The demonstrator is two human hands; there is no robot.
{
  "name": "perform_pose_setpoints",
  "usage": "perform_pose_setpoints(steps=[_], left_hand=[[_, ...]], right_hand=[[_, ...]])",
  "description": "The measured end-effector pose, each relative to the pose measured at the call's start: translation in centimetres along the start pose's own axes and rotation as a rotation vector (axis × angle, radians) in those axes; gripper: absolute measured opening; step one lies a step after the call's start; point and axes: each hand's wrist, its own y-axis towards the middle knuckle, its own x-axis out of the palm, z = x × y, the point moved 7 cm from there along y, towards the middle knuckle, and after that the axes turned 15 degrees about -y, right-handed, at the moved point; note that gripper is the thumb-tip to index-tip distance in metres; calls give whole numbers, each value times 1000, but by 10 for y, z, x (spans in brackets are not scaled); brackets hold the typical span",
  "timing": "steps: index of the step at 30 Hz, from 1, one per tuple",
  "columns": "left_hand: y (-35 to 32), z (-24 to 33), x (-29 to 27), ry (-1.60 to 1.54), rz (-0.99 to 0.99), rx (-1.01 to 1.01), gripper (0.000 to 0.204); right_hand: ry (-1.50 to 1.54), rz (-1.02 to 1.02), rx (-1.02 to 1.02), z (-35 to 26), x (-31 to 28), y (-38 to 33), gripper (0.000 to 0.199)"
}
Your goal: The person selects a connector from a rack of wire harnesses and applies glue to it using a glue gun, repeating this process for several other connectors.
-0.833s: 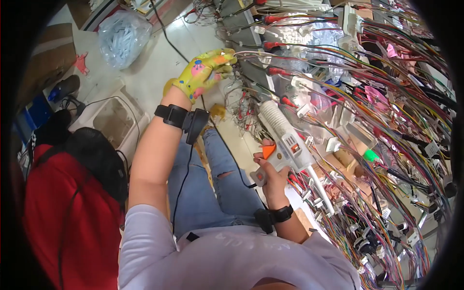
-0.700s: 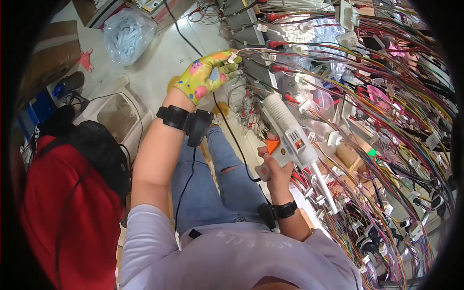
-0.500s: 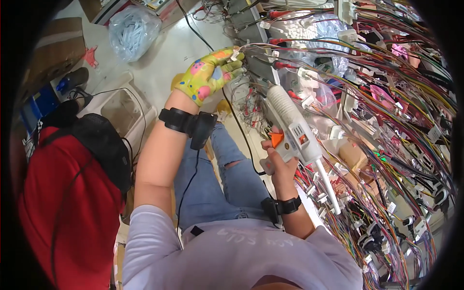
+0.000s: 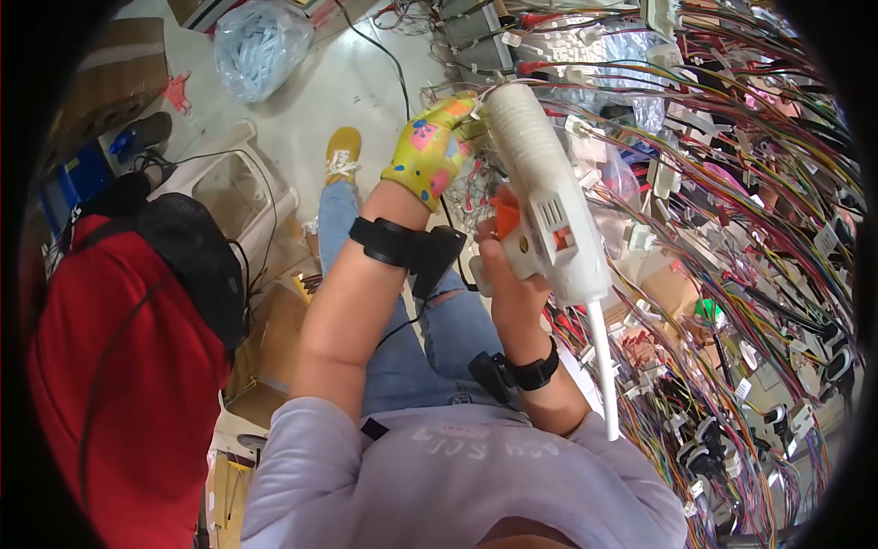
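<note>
My right hand [image 4: 517, 284] grips a white hot glue gun [image 4: 540, 174] with an orange trigger [image 4: 506, 212]. From its rear end sticks a long white glue stick [image 4: 602, 366]. The gun's front end points away from me, close beside the fingertips of my left hand [image 4: 430, 151]. That hand wears a yellow glove with coloured spots. Its fingers are closed on a small white wire connector [image 4: 476, 109], mostly hidden by the glove and the gun. I cannot tell whether the nozzle touches it.
Bundles of coloured wires [image 4: 713, 220] with white connectors fill the right side, hanging over a grey metal edge [image 4: 476, 41]. At left are a red cloth [image 4: 128, 366], a white plastic stool [image 4: 265, 183] and a cardboard box [image 4: 114, 73]. A clear bag [image 4: 261, 50] of white pieces lies on the floor.
The glue gun has moved up and left, its front end now beside my gloved fingertips. My left hand has shifted slightly right. A tan shoe has come into view below it.
</note>
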Motion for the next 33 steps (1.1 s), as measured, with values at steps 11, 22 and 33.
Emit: perform_pose_setpoints(steps=[11,22,33], left_hand=[[0,14,5,431,51,154,37],[0,-56,10,-1178,443,-444,22],[-6,-18,9,-492,256,-352,24]], right_hand=[[-25,40,-115,-7,4,-3,52],[-38,7,-72,3,-4,-2,44],[-171,-77,-35,-18,-1,-2,51]])
